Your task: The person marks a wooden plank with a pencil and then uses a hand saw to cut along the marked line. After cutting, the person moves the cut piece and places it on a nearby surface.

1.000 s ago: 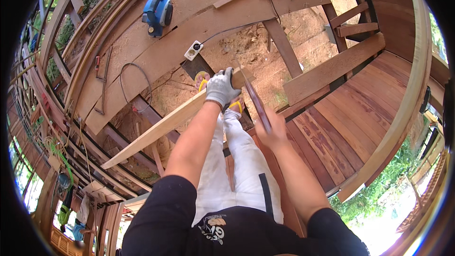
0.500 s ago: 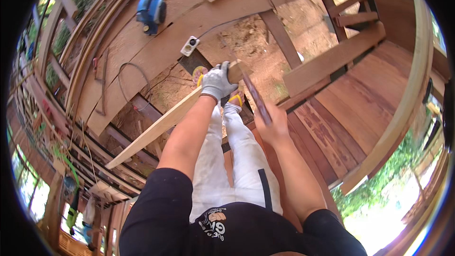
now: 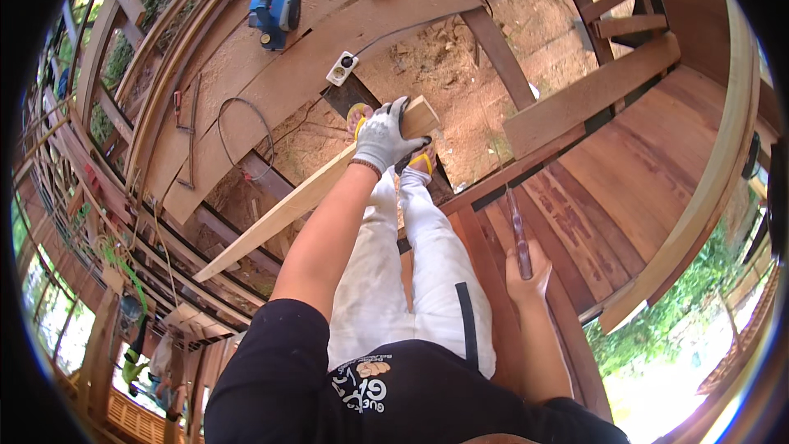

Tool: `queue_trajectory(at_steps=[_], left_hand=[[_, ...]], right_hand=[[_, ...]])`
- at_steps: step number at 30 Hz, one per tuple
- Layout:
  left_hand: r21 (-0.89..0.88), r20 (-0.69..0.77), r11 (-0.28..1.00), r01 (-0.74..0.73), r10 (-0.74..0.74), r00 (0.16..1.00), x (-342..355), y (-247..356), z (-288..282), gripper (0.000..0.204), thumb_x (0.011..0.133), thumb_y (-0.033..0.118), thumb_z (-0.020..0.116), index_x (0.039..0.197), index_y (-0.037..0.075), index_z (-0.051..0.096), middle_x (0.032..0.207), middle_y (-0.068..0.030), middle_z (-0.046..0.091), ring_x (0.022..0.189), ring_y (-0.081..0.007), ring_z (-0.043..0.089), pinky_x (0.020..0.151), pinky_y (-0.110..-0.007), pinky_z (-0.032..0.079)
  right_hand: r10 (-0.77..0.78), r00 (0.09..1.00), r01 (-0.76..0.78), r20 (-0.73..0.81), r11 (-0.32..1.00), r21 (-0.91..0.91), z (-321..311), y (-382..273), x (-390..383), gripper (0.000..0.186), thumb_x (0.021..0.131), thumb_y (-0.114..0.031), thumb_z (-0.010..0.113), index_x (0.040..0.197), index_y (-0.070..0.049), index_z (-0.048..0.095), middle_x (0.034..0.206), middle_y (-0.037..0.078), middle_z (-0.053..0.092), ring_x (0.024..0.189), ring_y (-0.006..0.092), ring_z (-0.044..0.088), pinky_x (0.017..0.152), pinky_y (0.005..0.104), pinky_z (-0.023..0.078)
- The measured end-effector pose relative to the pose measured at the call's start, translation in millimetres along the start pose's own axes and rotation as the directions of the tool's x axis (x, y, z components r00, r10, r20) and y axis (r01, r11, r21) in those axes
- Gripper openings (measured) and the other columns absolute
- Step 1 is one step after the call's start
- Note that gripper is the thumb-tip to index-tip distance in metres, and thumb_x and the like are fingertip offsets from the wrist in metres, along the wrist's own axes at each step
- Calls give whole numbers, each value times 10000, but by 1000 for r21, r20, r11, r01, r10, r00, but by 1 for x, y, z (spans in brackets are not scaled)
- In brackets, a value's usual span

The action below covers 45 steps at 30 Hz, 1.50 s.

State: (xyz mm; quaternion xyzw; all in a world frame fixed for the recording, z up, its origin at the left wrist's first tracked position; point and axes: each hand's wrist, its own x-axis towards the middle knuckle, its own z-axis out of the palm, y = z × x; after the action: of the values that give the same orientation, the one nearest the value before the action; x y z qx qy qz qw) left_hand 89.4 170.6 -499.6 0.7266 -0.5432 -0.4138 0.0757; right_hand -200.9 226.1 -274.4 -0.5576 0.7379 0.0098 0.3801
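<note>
My left hand (image 3: 385, 135), in a grey-white glove, is closed round the upper part of a long pale wooden board (image 3: 275, 217). The board slants from its squared end beyond my hand down to the lower left. In my right hand (image 3: 530, 270), which is bare, is a bladed tool (image 3: 518, 234) with a dark reddish-brown handle. A thin, faint blade points away from me, seen nearly edge-on, so its exact kind is unclear. The tool is apart from the board, over brown planks to its right.
A blue power planer (image 3: 274, 10) rests on wide planks. Near it lie a socket block (image 3: 340, 68) with a cord and a thin metal bar (image 3: 191, 136). Gaps between beams show ground strewn with shavings (image 3: 448, 74). Planking (image 3: 604, 189) curves along the right.
My right hand has drawn the tool back from the board's end, down and to the right. My left hand keeps its hold on the board. The whole view has shifted slightly.
</note>
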Motion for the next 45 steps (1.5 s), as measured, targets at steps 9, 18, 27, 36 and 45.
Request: queue_trajectory(at_steps=[9,18,27,36,45], left_hand=[[115,-153,920,375,-356,922,-182,-123,-15,702,761,417,729,1318,50,510,1316,-177,562,1245,-321,514,1048,-416,407],[-262,137,520,813,-814,565,-396,-131,0,489,762,485,692,957,37,676,992,-205,696,992,-365,651,853,-449,516],[-908,261,-10,420,-797,544,-369,-81,18,301,838,352,747,922,78,657,726,-17,630,632,-85,582,505,-247,430],[-895,319,-415,-165,-852,414,-324,-47,11,112,889,204,687,946,120,640,743,-5,603,572,-122,574,443,-242,376],[-737,427,-350,-579,-904,2,-302,75,-25,253,898,270,671,1110,136,641,961,-41,675,805,-221,668,635,-307,491]], right_hand=[[73,997,-73,11,997,-1,-5,105,-56,156,794,-103,649,744,-3,541,569,102,486,549,160,507,543,343,419],[60,982,-25,181,982,-187,-78,79,-42,234,780,-196,633,859,25,643,725,191,645,722,264,661,688,389,488],[-382,918,384,108,923,9,-133,-107,86,132,817,-112,640,805,7,584,651,79,506,626,144,500,600,330,428],[-625,724,689,291,673,-269,-160,-259,196,74,836,-87,624,851,-16,614,664,3,512,636,87,484,578,273,407],[-599,446,879,666,432,-200,-121,-441,340,159,797,-151,639,813,-3,582,644,159,558,607,258,580,588,384,446]])
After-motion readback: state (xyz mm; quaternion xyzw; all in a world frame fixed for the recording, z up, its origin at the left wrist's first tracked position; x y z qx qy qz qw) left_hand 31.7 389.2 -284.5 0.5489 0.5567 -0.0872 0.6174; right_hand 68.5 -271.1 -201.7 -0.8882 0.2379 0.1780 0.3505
